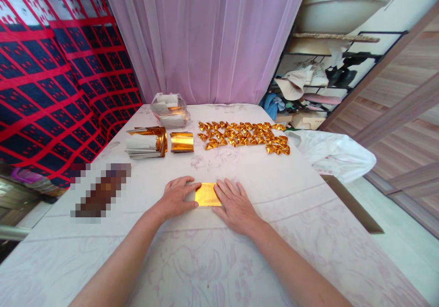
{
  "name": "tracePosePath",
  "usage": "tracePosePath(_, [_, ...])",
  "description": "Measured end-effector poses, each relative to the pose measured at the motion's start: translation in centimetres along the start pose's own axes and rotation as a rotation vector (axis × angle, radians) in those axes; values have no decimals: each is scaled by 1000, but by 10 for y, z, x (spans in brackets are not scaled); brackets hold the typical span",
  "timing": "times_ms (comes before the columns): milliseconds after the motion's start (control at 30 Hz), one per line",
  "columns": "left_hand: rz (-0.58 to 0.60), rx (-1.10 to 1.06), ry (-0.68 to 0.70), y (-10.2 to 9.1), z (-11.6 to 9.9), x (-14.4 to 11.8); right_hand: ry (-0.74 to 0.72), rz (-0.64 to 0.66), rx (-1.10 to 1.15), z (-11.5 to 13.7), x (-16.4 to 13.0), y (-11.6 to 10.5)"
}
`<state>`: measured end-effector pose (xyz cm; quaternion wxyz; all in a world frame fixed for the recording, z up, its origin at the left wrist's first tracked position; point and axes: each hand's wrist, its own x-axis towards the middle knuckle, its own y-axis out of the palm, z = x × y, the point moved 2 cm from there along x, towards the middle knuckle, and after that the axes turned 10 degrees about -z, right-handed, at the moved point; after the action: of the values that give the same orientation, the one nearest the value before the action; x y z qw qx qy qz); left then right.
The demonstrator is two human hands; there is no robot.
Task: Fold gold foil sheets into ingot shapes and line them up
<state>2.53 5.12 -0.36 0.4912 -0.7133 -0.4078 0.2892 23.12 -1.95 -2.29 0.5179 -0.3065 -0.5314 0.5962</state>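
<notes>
left hand (176, 197): flat, fingers spread, pinning the gold foil sheet's (207, 195) left edge | right hand (235, 205): flat, open, pressing its right edge so it lies smooth | sheet: on the tablecloth (274, 192) between both hands | folded gold ingots (245, 136) in rows behind, foil stacks (147, 142) to the left, within reach

Glossy gold foil sheet (207, 194) and folded foil pieces (244, 136); matt white cloth with faint floral print covering the surface (274, 192); sheer lilac fabric curtain (206, 37)
</notes>
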Motion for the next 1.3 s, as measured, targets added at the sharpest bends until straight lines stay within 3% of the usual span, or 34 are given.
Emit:
tracePosePath(200, [-4,23,-20,-2,-2,3,19,49,2,-1,1,-3])
tracePosePath(433, [-245,9,-63,6,-14,-1,77,-2,39,2,4,-3])
tracePosePath(633, [-242,-47,-18,16,-5,-9,151,-62,75,3,9,-1])
tracePosePath(900, [-248,-64,-21,20,-4,-13,66,-32,100,-8,0,5])
tracePosePath(1300, [-257,-66,-39,17,-7,-11,54,-249,31,-3,-3,4])
